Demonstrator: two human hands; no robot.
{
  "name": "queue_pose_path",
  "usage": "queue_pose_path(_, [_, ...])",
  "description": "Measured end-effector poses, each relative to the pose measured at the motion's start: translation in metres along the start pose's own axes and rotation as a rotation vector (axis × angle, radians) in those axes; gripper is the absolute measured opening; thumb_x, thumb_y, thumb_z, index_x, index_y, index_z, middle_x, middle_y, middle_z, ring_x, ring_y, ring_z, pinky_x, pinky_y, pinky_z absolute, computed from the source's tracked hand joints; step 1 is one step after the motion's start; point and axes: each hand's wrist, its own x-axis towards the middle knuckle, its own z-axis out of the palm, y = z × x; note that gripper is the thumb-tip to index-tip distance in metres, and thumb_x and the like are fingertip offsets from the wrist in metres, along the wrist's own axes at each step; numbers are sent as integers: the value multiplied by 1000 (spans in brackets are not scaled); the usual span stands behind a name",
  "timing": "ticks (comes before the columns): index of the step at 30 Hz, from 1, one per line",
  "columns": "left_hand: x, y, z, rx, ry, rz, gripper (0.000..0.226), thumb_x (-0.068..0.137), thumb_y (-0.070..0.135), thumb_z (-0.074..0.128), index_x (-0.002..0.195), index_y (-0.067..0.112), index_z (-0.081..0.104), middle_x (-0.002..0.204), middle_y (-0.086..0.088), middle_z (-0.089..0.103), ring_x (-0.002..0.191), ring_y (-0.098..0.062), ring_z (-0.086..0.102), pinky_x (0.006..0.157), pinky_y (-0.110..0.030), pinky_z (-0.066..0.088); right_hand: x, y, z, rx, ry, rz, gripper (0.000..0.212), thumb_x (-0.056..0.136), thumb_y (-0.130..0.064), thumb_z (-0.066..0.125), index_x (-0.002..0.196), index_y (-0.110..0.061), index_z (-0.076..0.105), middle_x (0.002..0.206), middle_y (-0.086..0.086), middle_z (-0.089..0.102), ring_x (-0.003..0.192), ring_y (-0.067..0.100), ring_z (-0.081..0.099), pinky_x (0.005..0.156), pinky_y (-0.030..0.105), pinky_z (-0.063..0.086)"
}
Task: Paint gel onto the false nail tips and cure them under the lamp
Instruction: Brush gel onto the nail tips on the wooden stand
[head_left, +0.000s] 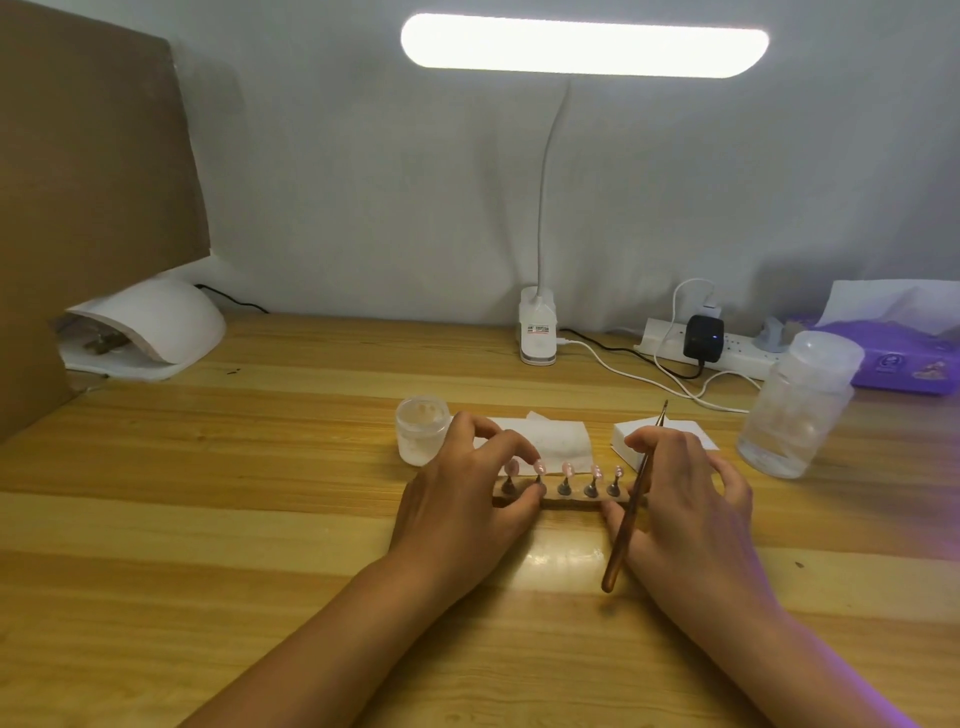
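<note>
A wooden holder strip (576, 502) lies mid-table with several pink false nail tips (567, 469) standing on small dark stands. My left hand (462, 499) grips the strip's left end, fingers curled round the stands there. My right hand (691, 499) grips the right end and also holds a thin brown brush (631, 512), its bristles pointing away toward the wall. A small open gel jar (422, 435) stands just behind my left hand. The white curing lamp (150, 327) sits at the far left with another holder inside its mouth.
Folded white wipes (561, 436) and a white block (631, 441) lie behind the strip. A clear lidded jar (800, 405) stands at right, a power strip (727, 353) with cables and a purple tissue box (904, 358) behind it. A desk lamp clip (537, 332) stands at the back; cardboard (78, 156) at left.
</note>
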Motion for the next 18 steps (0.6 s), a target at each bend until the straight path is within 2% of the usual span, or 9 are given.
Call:
queue_pose_path(3, [0, -1, 0, 21, 5, 15, 20, 86, 45, 68, 103, 44, 58, 110, 22, 34, 77, 16, 42, 53, -6, 27, 0, -1, 1, 7, -3, -5, 53, 86, -30, 71, 129, -24, 40, 118, -10, 47, 101, 5, 53, 118, 43, 16])
queue_pose_path(7, [1, 0, 0, 20, 4, 18, 19, 86, 44, 69, 101, 45, 57, 110, 23, 34, 67, 13, 44, 49, -8, 30, 0, -1, 2, 22, 0, -3, 52, 86, -28, 72, 128, -24, 42, 120, -9, 48, 103, 7, 55, 119, 43, 15])
queue_pose_path(18, [0, 1, 0, 25, -1, 27, 18, 86, 42, 70, 99, 43, 57, 112, 22, 37, 61, 9, 46, 51, -8, 27, 0, 1, 3, 26, -10, -7, 49, 87, -25, 70, 126, -23, 41, 121, -8, 49, 105, 9, 57, 117, 41, 15])
